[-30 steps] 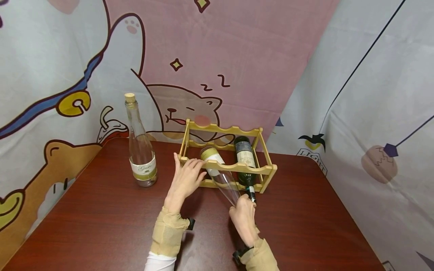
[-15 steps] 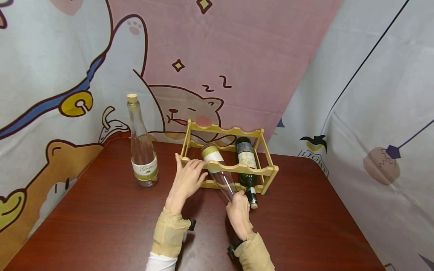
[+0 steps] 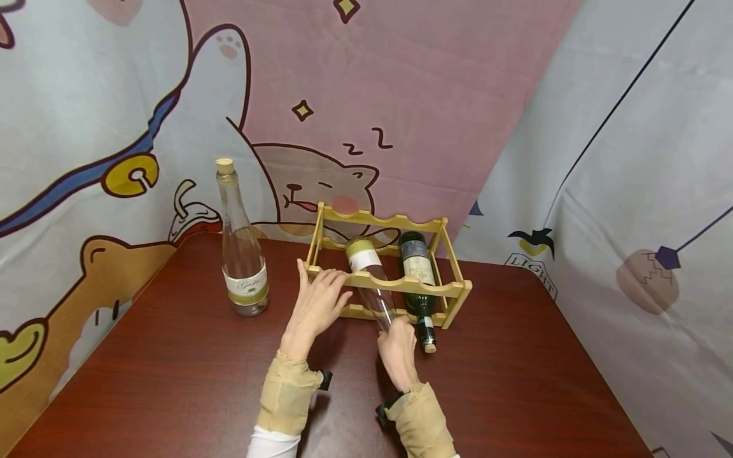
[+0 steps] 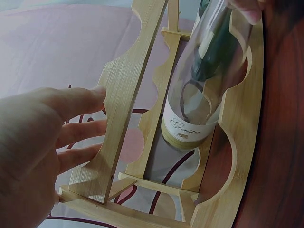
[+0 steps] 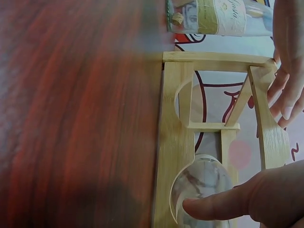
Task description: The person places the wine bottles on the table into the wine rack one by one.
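My right hand [image 3: 399, 350] grips the neck of a clear glass bottle [image 3: 364, 259] with a white and yellow-green label. The bottle lies in the lower tier of a small wooden wine rack [image 3: 412, 285], base toward the wall. In the left wrist view, its label [image 4: 185, 127] shows behind the lower scalloped rail. My left hand [image 3: 315, 305] holds the left part of the rack's upper front rail, thumb on one side and fingers on the other. To the right of the held bottle, a dark green wine bottle [image 3: 418, 267] lies in the rack, its corked neck sticking out in front.
A second clear bottle [image 3: 243, 283], corked and similarly labelled, stands upright on the table left of the rack. The dark red-brown table [image 3: 172, 381] reaches back to a cartoon-printed cloth [image 3: 435, 95] hanging close behind the rack.
My right hand has moved left and slightly toward the rack, swinging the clear bottle's neck away from the green bottle. The bottle now lies straighter. My left hand stays on the rail.
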`<state>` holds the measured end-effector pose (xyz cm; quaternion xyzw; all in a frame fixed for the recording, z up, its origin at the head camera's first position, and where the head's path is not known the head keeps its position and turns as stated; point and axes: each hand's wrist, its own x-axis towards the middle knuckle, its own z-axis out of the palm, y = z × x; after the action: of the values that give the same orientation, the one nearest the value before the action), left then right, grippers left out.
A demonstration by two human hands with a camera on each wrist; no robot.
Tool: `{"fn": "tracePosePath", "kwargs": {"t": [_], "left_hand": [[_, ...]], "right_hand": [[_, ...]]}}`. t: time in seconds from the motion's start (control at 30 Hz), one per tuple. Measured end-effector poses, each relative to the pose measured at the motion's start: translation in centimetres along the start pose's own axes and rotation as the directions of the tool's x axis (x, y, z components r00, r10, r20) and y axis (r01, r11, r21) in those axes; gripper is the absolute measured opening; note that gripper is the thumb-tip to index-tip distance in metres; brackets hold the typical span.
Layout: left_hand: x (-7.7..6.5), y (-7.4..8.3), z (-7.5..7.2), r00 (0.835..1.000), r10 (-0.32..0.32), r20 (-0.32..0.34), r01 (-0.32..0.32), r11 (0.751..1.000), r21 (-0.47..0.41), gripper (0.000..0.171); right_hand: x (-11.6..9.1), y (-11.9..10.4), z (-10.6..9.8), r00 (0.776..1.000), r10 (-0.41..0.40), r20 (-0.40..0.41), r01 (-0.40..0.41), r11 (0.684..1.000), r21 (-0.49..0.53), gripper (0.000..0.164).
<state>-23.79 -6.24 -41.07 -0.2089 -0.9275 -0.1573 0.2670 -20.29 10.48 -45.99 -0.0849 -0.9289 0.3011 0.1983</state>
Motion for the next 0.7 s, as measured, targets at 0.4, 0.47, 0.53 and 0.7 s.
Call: {"fn": "tracePosePath", "kwargs": {"t": [0.4, 0.47, 0.53, 0.7], "left_hand": [[0.0, -0.1, 0.0, 1.000, -0.001, 0.003, 0.001, 1.000, 0.009, 0.032], [0.0, -0.1, 0.0, 1.000, -0.002, 0.005, 0.002, 1.000, 0.011, 0.032], [0.0, 0.0, 0.0, 1.000, -0.003, 0.007, 0.003, 1.000, 0.013, 0.032], [0.0, 0.0, 0.0, 1.000, -0.007, 0.013, 0.007, 1.000, 0.011, 0.032]], "right_hand": [[1.1, -0.7, 0.1, 0.999, 0.028, 0.015, -0.028, 1.000, 0.001, 0.018], [1.4, -0.7, 0.1, 0.999, 0.033, -0.001, -0.033, 0.999, 0.009, 0.020], [1.6, -0.9, 0.1, 0.999, 0.043, -0.007, -0.043, 0.999, 0.014, 0.019], [2.0, -1.0, 0.0, 0.996, 0.087, 0.008, -0.087, 0.995, 0.037, 0.016]]}}
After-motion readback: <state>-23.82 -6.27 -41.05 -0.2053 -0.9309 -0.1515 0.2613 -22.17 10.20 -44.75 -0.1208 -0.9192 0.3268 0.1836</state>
